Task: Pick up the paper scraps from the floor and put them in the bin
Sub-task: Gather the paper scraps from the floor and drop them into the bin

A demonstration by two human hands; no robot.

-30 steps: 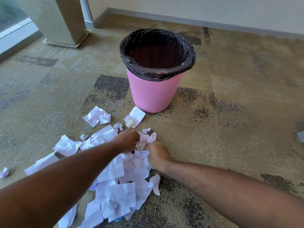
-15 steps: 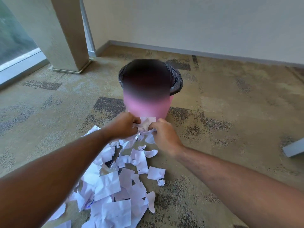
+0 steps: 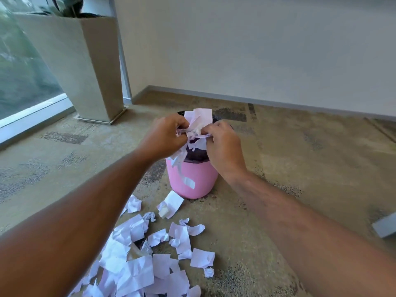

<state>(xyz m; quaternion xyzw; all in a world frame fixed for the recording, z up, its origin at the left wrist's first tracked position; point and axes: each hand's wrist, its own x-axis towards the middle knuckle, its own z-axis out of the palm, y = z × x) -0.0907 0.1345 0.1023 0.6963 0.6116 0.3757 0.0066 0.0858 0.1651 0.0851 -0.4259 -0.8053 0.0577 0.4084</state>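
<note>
far left of the bin (image 3: 190, 179) stands a window (image 3: 23, 67), and between them a tall tapered planter (image 3: 90, 67) on the carpet (image 3: 289, 168). the left hand (image 3: 166, 136) is raised over the bin's mouth, fingers curled tight around one side of a bunch of paper (image 3: 196, 127). the bin itself is pink with a dark liner, upright on the carpet, its mouth mostly hidden behind the hands. strips from the bunch hang down over the bin's rim and front wall. the right hand (image 3: 222, 144) is just right of the bunch, above the bin, pinching its other side with curled fingers. below the bin, on the near side, a heap of paper scraps (image 3: 147, 254) lies scattered on the carpet, the closest pieces just beside the bin's base. far right of the bin a grey object (image 3: 384, 227) pokes in at the edge.
</note>
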